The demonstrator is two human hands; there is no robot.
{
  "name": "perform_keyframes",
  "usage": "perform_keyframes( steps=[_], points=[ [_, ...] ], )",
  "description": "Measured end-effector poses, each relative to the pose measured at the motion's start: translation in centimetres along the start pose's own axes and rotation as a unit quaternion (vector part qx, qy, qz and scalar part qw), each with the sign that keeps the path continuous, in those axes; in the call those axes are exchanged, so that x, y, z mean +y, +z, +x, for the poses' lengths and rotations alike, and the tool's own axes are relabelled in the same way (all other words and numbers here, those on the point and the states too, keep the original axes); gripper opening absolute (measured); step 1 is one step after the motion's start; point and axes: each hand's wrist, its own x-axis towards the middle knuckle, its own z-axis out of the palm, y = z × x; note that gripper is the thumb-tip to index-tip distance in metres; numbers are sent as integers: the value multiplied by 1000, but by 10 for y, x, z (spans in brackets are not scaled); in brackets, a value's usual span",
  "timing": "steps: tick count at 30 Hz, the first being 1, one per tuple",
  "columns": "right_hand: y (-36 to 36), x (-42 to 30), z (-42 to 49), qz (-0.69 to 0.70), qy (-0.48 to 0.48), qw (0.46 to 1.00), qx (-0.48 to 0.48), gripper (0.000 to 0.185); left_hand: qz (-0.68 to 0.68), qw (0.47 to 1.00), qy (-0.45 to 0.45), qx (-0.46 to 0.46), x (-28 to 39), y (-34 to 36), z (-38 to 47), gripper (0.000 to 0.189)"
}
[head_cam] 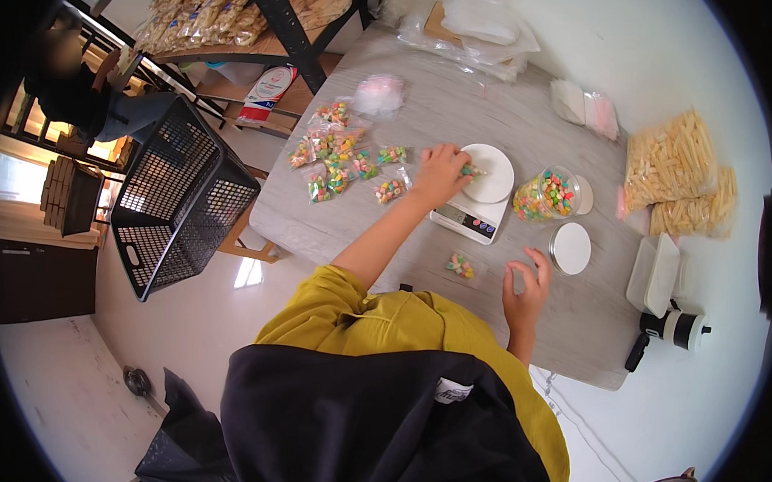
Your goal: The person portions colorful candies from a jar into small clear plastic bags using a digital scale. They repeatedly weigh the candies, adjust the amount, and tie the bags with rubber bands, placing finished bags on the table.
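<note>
My left hand (440, 173) reaches over the left side of a white digital kitchen scale (498, 222), its fingers on a small clear bag of colourful candies (472, 171) at the edge of the round weighing plate (492, 174). The fingers partly hide that bag. My right hand (528, 290) hovers over the near table, fingers curved and apart, holding nothing. Between me and the scale lies another small candy bag (461, 266). Right of the scale, an open clear jar of colourful candies (547, 192) lies tilted, with a round white-topped lid or container (570, 248) nearer my right hand.
Several filled candy bags (335, 147) cluster at left, below a stack of empty plastic bags (379, 95). Large bags of pale stick snacks (669, 161) stand against the wall. A black plastic basket (170, 201) is beside the table's left edge; a person (78, 96) is beyond it.
</note>
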Motion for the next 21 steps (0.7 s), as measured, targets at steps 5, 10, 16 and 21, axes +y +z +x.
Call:
perform_keyframes(
  steps=[5,10,16,21],
  points=[
    [10,-12,12,19,-34,999,-30,16,99,986,-100,84,-40,-17,-32,32],
    [21,-22,23,51,-58,996,-48,13,112,963,-172,175,-58,-48,-53,39],
    [23,-26,26,55,-66,995,-54,13,154,854,-381,320,-129,-109,-85,40],
    [22,-19,20,49,-59,996,-55,14,133,896,-354,232,-175,-141,-127,43]
  ],
)
